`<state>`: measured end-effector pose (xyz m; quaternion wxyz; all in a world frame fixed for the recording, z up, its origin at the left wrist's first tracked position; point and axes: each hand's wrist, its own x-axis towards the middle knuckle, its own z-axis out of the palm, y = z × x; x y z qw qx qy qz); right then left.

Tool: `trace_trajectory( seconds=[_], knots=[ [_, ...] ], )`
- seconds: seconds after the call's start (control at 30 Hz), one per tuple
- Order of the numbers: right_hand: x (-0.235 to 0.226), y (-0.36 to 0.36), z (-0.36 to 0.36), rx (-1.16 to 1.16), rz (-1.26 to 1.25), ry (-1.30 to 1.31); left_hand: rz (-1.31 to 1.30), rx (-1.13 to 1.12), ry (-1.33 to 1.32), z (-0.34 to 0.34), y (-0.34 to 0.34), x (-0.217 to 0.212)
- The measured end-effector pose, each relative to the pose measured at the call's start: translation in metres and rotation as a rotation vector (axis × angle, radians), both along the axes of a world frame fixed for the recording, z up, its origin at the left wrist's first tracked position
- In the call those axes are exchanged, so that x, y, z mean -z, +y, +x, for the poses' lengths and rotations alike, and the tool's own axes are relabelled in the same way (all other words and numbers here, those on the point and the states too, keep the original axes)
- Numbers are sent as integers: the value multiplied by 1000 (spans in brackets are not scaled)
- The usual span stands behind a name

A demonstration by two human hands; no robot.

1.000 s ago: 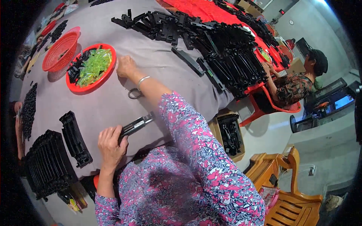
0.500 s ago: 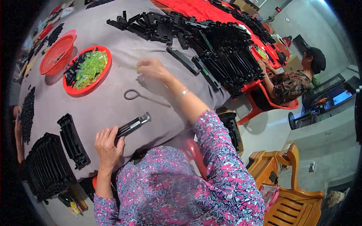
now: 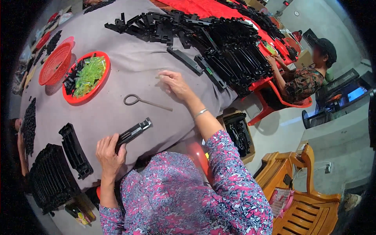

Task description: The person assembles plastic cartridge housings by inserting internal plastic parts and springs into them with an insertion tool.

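Note:
My left hand (image 3: pixel 110 153) is closed round one end of a long black plastic part (image 3: pixel 135 131), whose other end points up and to the right over the grey cloth. My right hand (image 3: pixel 176 84) hovers above the cloth with its fingers pinched together. A small pale bit seems to show at its fingertips, too small to name. Between the hands lies a metal rod with a ring at one end (image 3: pixel 156 105). Farther left stands a red tray (image 3: pixel 106 80) holding clear yellow-green pieces (image 3: pixel 90 76) and small black pieces (image 3: pixel 70 83).
A red mesh basket (image 3: pixel 55 69) sits beside the tray. Black parts are stacked (image 3: pixel 51 174) at the near left, one lying alone (image 3: pixel 75 152). A large pile of black parts (image 3: pixel 235 51) covers the far right. Beyond it a person (image 3: pixel 303 80) sits on a red chair.
My right hand has moved to the right, away from the tray, fingers still pinched. My left hand keeps hold of the black plastic part in nearly the same place. The view has shifted slightly.

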<state>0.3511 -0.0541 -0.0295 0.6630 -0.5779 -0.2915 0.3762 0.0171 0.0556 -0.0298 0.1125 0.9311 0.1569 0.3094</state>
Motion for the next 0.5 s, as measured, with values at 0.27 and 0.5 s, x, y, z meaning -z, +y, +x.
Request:
trace_trajectory(
  seconds=[0.27, 0.5],
  knots=[
    [7, 4, 1, 79, -15, 7, -41, 6, 15, -3, 1, 2],
    [14, 1, 18, 15, 46, -56, -94, -14, 23, 2, 4, 8]
  ],
)
